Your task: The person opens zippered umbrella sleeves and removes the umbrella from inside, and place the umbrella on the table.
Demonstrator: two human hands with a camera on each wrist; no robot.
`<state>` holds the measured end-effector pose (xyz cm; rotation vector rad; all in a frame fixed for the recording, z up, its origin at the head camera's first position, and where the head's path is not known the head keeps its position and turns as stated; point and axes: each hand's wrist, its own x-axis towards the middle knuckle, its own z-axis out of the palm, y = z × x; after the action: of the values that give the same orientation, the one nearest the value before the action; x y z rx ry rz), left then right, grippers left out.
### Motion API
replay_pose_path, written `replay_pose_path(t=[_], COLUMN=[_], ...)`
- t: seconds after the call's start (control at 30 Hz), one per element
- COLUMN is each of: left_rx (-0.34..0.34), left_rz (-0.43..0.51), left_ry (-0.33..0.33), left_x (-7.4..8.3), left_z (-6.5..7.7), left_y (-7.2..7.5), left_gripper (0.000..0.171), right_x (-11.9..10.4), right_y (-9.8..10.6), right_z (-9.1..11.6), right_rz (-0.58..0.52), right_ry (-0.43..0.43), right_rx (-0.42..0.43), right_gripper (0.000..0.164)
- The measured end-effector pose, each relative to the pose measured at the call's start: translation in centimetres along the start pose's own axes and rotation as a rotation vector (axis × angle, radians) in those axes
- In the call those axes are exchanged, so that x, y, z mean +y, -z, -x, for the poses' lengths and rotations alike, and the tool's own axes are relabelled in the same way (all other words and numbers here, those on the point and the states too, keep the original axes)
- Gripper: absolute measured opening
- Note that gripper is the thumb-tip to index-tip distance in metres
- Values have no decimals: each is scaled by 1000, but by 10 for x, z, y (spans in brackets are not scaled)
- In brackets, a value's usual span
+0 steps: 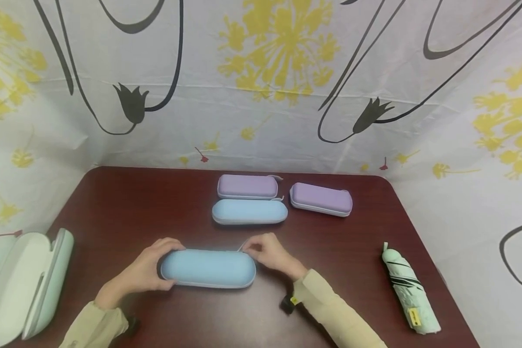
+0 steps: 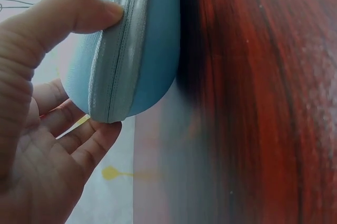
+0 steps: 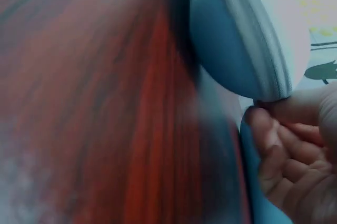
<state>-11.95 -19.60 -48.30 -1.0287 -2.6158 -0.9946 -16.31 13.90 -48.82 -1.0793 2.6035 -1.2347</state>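
A blue zippered case (image 1: 208, 268) with rounded ends and a light grey zipper band lies near the table's front. Around its left end my left hand (image 1: 146, 267) holds on, thumb at the front and fingers behind. The left wrist view shows that thumb pressing on the zipper band (image 2: 118, 50). At the case's back right corner, my right hand (image 1: 269, 251) pinches the small zipper pull between thumb and forefinger. In the right wrist view most of the pull is hidden by the fingertips (image 3: 260, 116), right at the end of the zipper. The zipper looks closed where it shows.
Behind stand another blue case (image 1: 250, 211) and two purple cases (image 1: 247, 186) (image 1: 321, 198). A pale green case (image 1: 48, 285) stands open at the left edge. At the right lies a folded green umbrella (image 1: 411, 290). A patterned cloth (image 1: 261, 135) surrounds the brown table (image 1: 156, 203).
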Motion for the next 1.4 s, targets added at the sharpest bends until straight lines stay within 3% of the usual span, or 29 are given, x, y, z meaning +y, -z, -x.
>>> replay_pose_path(t=[0.2, 0.5, 0.8, 1.1, 1.4], left_rx=[-3, -1, 19, 73, 20], left_rz=[3, 11, -3, -13, -22], left_ry=[23, 52, 87, 135, 275], left_x=[-1, 5, 11, 18, 44], left_z=[-2, -2, -1, 3, 7], left_y=[-2, -8, -11, -14, -20], left_gripper=[69, 63, 61, 61, 60], right_x=[3, -8, -23, -41, -47], right_y=[6, 10, 2, -13, -22], right_z=[15, 46, 65, 64, 63], right_rz=[140, 205, 176, 131, 109], right_ry=[34, 14, -28, -33, -13], right_rx=[92, 154, 208, 297, 337], right_gripper=[7, 10, 13, 13, 13])
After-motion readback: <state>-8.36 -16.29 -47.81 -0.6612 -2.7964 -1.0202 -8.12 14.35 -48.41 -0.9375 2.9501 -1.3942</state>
